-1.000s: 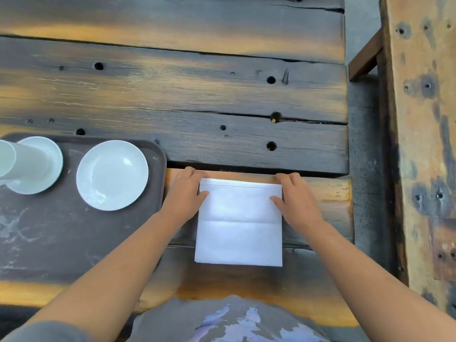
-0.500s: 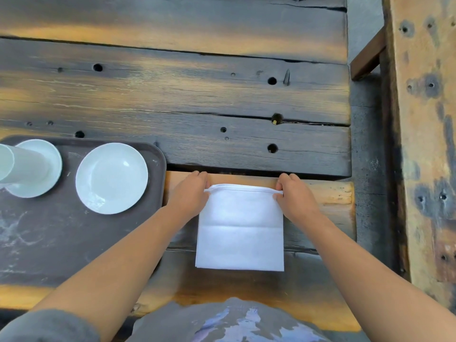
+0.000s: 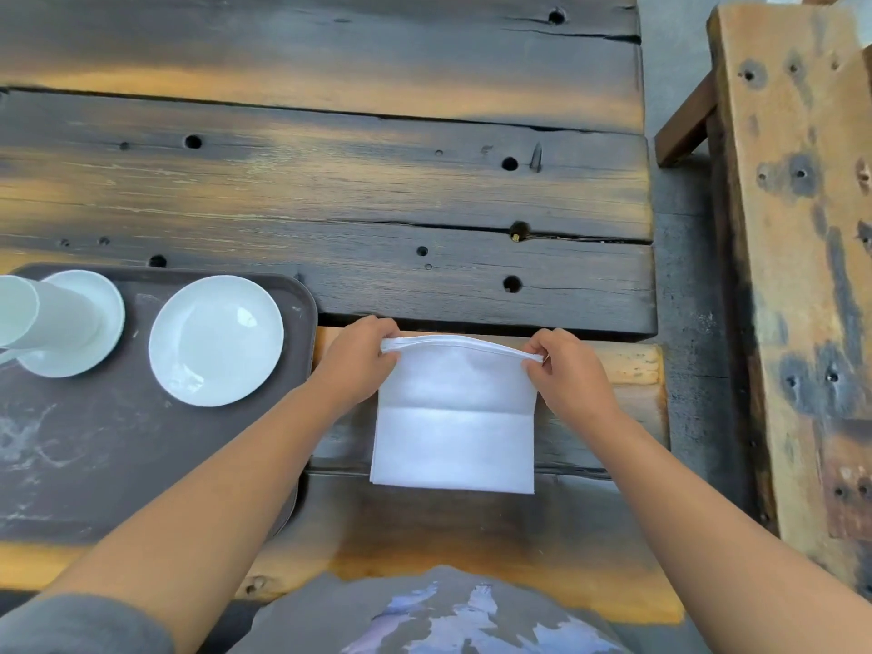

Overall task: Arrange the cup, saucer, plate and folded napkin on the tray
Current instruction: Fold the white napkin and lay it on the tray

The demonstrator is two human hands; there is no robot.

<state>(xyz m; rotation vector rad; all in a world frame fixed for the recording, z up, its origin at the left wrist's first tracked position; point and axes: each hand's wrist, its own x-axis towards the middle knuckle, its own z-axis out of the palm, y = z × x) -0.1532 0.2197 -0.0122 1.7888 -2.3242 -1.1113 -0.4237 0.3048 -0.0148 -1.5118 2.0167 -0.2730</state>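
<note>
A white napkin (image 3: 453, 422) lies on the wooden table (image 3: 330, 191) just right of the dark brown tray (image 3: 94, 464). My left hand (image 3: 354, 365) pinches its far left corner and my right hand (image 3: 571, 375) pinches its far right corner. The far edge is raised off the table and curls toward me. On the tray, a white plate (image 3: 216, 340) sits at the far right. A white cup (image 3: 42, 313) stands on a white saucer (image 3: 89, 332) at the far left, partly cut off by the frame.
The table's right edge runs past my right hand, with a grey floor gap (image 3: 689, 323) beyond. A worn wooden bench (image 3: 802, 252) stands at the far right. The near half of the tray holds nothing.
Both hands went from pressing the napkin flat to pinching its far corners. The far edge has risen off the table and begun folding toward me.
</note>
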